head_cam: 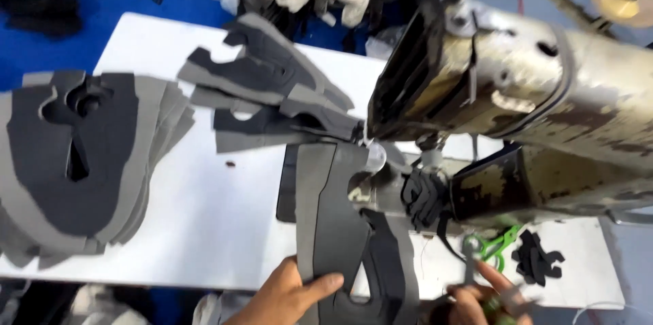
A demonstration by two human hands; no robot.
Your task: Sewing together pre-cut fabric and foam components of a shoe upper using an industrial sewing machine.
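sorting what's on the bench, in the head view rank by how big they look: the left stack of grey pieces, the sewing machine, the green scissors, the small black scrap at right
1. sewing machine, though nearest the camera
2. stack
3. green scissors and black scrap: look alike, unranked

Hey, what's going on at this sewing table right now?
A person sits at a worn industrial sewing machine on a white table. Their left hand pinches the near end of a grey and black cut fabric piece that runs up under the machine's head. Their right hand holds green-handled snips. A stack of similar cut pieces lies at the left, with more behind.
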